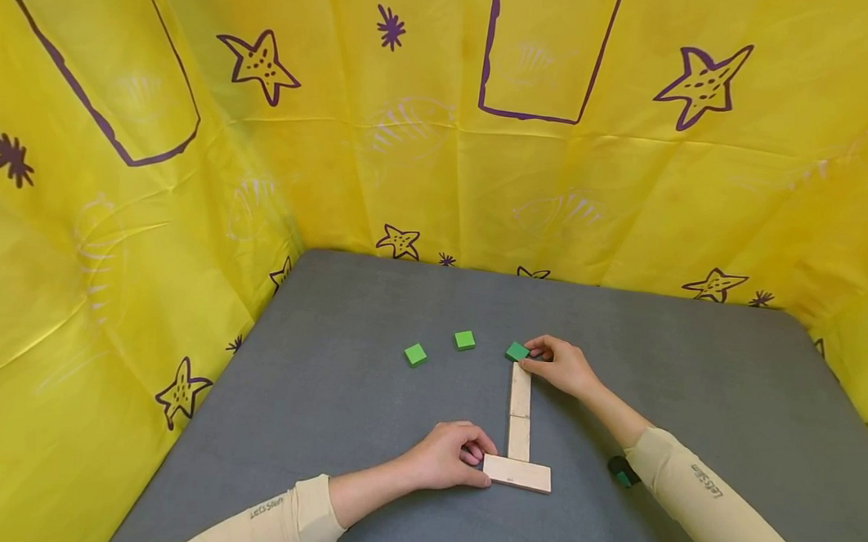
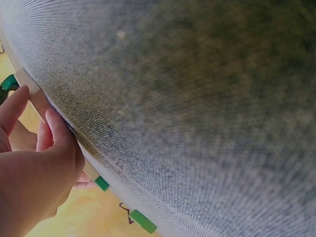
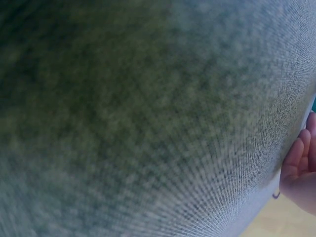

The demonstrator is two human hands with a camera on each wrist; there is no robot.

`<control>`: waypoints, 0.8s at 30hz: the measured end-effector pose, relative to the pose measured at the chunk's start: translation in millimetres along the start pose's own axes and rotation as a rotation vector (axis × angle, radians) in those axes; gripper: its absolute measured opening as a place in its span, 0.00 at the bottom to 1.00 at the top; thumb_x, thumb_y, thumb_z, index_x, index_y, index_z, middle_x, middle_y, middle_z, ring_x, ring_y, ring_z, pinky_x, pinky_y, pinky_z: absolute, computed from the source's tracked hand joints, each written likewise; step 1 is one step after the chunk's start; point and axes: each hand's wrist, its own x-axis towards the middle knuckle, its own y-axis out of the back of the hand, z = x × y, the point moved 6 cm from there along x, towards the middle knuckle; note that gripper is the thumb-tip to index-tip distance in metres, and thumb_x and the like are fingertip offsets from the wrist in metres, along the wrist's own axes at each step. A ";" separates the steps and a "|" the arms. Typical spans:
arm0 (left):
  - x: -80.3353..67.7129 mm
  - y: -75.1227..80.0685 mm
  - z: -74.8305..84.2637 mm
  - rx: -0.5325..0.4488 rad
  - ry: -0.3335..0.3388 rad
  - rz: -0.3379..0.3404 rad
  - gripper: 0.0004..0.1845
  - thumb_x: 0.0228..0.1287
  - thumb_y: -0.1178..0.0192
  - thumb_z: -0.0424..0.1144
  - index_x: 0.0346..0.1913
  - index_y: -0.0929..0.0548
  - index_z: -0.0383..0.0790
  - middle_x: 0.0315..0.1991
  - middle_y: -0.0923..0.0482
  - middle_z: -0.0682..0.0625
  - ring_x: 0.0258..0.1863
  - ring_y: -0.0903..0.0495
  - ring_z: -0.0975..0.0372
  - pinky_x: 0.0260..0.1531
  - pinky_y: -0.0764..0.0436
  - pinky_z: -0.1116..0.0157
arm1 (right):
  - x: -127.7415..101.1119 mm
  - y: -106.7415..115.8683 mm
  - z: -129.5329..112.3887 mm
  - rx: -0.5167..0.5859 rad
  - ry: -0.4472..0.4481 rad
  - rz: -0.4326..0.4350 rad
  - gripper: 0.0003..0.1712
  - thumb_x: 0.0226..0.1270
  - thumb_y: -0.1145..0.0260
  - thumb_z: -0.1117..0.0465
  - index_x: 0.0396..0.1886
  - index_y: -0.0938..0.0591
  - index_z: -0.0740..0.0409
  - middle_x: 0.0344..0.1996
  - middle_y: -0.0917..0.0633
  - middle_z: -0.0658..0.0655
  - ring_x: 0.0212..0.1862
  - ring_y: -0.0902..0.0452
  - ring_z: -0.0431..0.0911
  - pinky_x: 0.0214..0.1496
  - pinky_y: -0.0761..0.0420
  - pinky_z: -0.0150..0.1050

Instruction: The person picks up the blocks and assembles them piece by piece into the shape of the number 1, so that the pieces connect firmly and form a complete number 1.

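Two flat wooden blocks lie end to end in a line, the far block (image 1: 520,390) and the middle block (image 1: 518,437). Across their near end is a crosswise wooden block (image 1: 517,473), making an upside-down T. My left hand (image 1: 448,456) pinches the left end of this crosswise block between thumb and fingers; the left wrist view shows the thumb and fingertips (image 2: 58,129) against wood. At the far end of the line, my right hand (image 1: 560,366) pinches a dark green block (image 1: 516,351) by its right side. The right wrist view shows only part of that hand.
Two light green blocks, the left one (image 1: 416,355) and the right one (image 1: 464,340), lie left of the dark green block. A black-and-green object (image 1: 623,472) shows beside the right sleeve. Yellow cloth walls (image 1: 424,172) surround the grey table (image 1: 311,363).
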 end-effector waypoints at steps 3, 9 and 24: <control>0.1 0.2 1.3 0.010 -0.009 -0.006 0.15 0.48 0.25 0.29 0.40 0.15 0.37 0.32 0.24 0.57 0.31 0.24 0.73 0.36 0.22 0.77 | -0.3 -0.1 0.2 0.002 0.001 -0.001 0.20 0.61 0.29 0.54 0.48 0.18 0.61 0.38 0.16 0.56 0.41 0.25 0.49 0.42 0.27 0.41; 0.5 0.7 0.1 0.032 -0.007 -0.023 0.15 0.49 0.25 0.31 0.41 0.15 0.38 0.32 0.25 0.58 0.32 0.24 0.73 0.37 0.22 0.77 | -0.1 -2.1 1.3 0.002 -0.004 -0.008 0.20 0.61 0.29 0.53 0.48 0.18 0.61 0.38 0.17 0.56 0.41 0.25 0.49 0.42 0.27 0.41; 0.9 5.0 4.3 0.018 -0.038 -0.045 0.15 0.53 0.27 0.32 0.44 0.16 0.37 0.35 0.21 0.54 0.34 0.23 0.71 0.39 0.21 0.75 | 1.4 -1.4 3.8 -0.009 -0.011 -0.011 0.20 0.61 0.29 0.53 0.48 0.17 0.60 0.38 0.17 0.55 0.41 0.26 0.49 0.43 0.28 0.41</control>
